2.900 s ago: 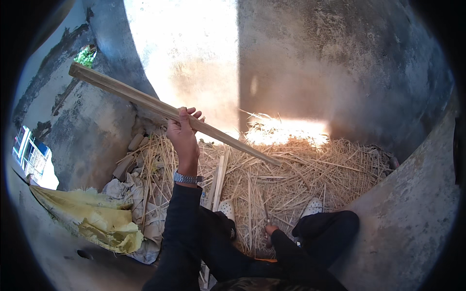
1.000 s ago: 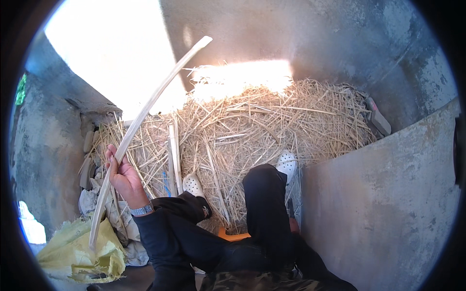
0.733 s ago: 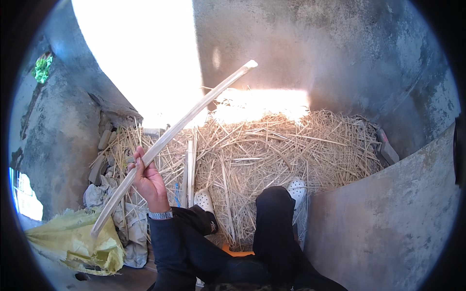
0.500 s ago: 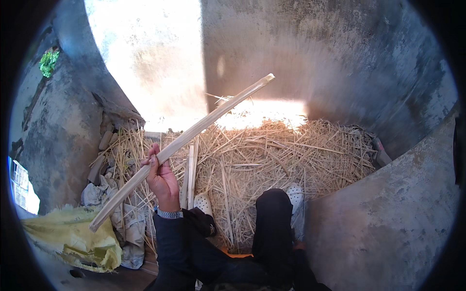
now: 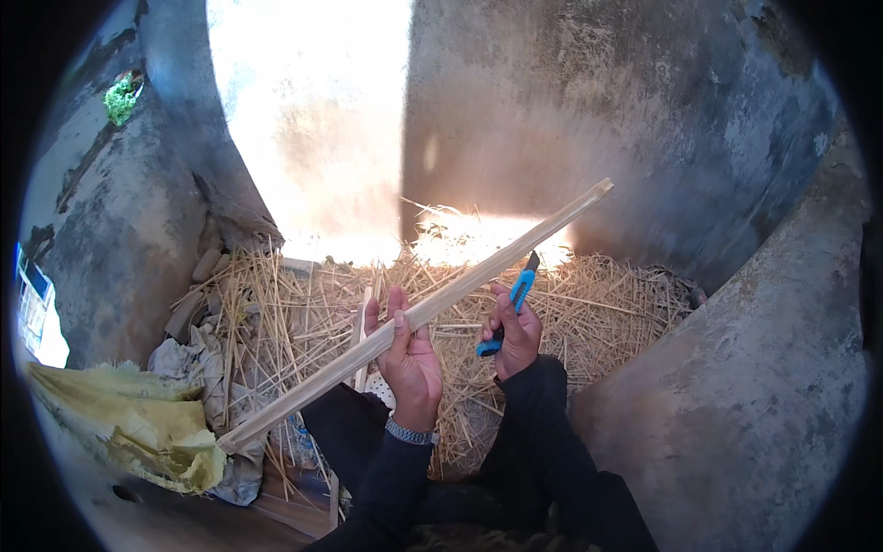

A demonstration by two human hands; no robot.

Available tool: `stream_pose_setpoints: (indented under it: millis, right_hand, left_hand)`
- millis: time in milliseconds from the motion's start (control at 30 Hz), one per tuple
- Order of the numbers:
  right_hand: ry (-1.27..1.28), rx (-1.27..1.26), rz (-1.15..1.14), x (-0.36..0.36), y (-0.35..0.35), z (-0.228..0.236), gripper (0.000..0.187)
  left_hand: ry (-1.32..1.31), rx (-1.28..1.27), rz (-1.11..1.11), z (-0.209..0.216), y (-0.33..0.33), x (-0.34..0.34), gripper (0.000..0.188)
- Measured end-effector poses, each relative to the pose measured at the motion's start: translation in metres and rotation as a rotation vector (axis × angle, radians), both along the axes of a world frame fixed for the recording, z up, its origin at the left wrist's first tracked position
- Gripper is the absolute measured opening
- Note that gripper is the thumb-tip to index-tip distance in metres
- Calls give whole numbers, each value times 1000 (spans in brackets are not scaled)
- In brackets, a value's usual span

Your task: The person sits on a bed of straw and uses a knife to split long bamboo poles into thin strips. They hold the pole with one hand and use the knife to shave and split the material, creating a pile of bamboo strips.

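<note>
A long pale wooden strip [image 5: 492, 267] runs slantwise across the view, its low end at the left and its high end at the right. My left hand [image 5: 411, 373] grips it near the middle, thumb on the near side and fingers behind; a metal-banded watch circles that wrist. To the right, my right hand [image 5: 517, 339] is closed round a blue utility knife [image 5: 521, 290]. The knife points upward, with its dark tip close under the strip, though whether they touch I cannot tell. Part of the knife's handle is hidden by my fingers.
Dry straw and wood shavings [image 5: 607, 304] cover the ground in front of me. Concrete walls [image 5: 635, 120] rise at the back and on both sides. A torn yellow sack [image 5: 138, 423] and crumpled grey cloth [image 5: 241, 478] lie at left. Another pale strip [image 5: 360, 336] stands behind my left hand.
My left hand has moved right with the wooden strip. My right hand has come up from beside my leg and now shows the blue utility knife.
</note>
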State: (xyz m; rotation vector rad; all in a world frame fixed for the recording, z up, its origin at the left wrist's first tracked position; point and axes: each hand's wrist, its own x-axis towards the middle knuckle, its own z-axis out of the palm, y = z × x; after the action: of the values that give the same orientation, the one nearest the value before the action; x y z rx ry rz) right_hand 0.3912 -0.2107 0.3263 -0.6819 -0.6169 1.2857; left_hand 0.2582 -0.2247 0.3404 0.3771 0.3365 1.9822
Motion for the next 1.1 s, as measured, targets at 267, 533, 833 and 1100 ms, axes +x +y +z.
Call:
stream_pose_setpoints:
  millis: [267,533,833,1100]
  right_hand:
    - [97,46,46,-6,26,13,19]
    - [-117,31,210,21,46,18,20]
    - [-236,-7,323,26,95,14,24]
    - [-412,-8,478,95,121,-9,60]
  left_hand:
    - [130,-196,-460,-10,-53,5,52]
    - [1691,179,50,62,-65,-63,53]
    - [984,-181,-1086,-8,42,-57,30]
    - [-58,-221,-1213,-39,89,-45,27]
